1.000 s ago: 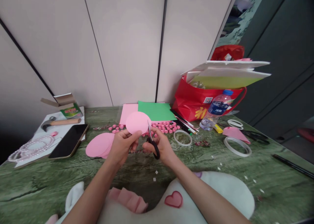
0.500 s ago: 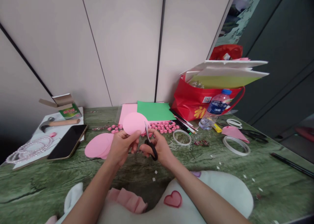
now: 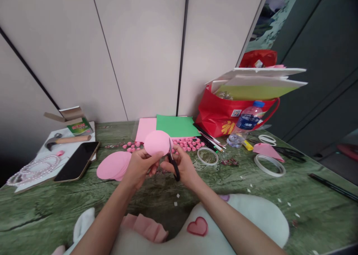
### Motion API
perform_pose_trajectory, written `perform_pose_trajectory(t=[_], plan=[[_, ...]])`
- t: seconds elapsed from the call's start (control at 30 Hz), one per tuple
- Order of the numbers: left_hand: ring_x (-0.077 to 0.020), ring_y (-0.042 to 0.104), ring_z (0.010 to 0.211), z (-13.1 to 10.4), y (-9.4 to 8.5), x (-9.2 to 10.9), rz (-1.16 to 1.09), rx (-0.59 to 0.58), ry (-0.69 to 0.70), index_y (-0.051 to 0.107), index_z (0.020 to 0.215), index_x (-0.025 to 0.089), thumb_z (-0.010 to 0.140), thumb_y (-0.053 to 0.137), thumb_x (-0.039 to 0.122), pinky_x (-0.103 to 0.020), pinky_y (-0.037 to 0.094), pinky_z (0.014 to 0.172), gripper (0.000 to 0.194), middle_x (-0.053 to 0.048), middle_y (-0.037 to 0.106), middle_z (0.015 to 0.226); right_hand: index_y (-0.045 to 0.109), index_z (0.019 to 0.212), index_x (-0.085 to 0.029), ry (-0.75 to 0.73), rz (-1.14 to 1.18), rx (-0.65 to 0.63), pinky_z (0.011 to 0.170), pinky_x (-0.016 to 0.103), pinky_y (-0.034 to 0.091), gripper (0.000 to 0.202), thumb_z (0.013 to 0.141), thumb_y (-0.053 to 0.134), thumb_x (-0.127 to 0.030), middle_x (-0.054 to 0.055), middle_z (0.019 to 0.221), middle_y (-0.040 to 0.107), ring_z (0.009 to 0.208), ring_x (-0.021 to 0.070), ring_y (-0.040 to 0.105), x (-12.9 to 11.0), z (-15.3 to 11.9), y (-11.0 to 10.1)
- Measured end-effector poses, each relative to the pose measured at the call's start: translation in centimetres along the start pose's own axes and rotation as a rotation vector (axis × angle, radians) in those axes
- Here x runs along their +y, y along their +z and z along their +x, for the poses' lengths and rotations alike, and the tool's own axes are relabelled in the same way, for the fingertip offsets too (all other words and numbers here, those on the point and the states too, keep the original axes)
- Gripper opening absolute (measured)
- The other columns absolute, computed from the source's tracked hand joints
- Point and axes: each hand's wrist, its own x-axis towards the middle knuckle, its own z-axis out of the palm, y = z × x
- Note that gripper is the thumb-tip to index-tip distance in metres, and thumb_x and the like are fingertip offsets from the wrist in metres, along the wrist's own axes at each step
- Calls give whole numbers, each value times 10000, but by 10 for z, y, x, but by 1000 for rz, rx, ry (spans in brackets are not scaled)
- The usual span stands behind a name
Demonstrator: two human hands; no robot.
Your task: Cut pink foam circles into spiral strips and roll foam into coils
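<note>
A pink paper circle (image 3: 156,142) is pinched at its lower edge between the thumb and fingers of my left hand (image 3: 144,165). My right hand (image 3: 181,165) grips black-handled scissors (image 3: 175,166), whose blades point up along the circle's right edge. Left of my left hand, several more pink circles (image 3: 113,166) lie overlapped on the table. Behind both hands are many small pink pieces (image 3: 190,144), and past them a green sheet (image 3: 176,126) lies over a pink sheet (image 3: 145,128).
On the left are a phone (image 3: 78,161), a hammer (image 3: 69,139) and bead strings (image 3: 41,169). A bottle (image 3: 246,124) stands by a red bag (image 3: 209,113) at the right, near tape rolls (image 3: 207,156). A white plush item (image 3: 251,217) rests in front.
The pink circle has shifted slightly right and down. The scissors have turned more upright, with their blades now against the circle's right edge.
</note>
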Motion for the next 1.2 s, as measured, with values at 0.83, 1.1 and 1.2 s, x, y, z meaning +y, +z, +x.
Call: perform_pose_trajectory(t=[0.83, 1.1, 1.2], plan=[[-25, 363, 306, -1, 1, 5, -118, 39, 39, 514, 573, 133, 617, 650, 273, -148, 244, 296, 200, 63, 471, 418, 509, 737, -156, 57, 17, 10, 392, 191, 329, 386, 501, 736, -360, -66, 462, 474, 391, 66, 431, 1, 0, -1], [-50, 435, 324, -2, 2, 7, -197, -9, 48, 519, 603, 142, 657, 610, 294, -166, 305, 305, 186, 39, 551, 490, 507, 720, -159, 60, -6, 6, 371, 185, 333, 373, 511, 724, -378, -71, 433, 489, 364, 65, 436, 2, -1, -1], [-58, 444, 330, -2, 1, 7, -202, -43, 49, 532, 596, 134, 678, 584, 313, -177, 326, 320, 204, 22, 558, 485, 501, 733, -164, 53, -21, -12, 374, 190, 340, 373, 518, 721, -376, -70, 440, 498, 369, 72, 444, 3, -1, 0]])
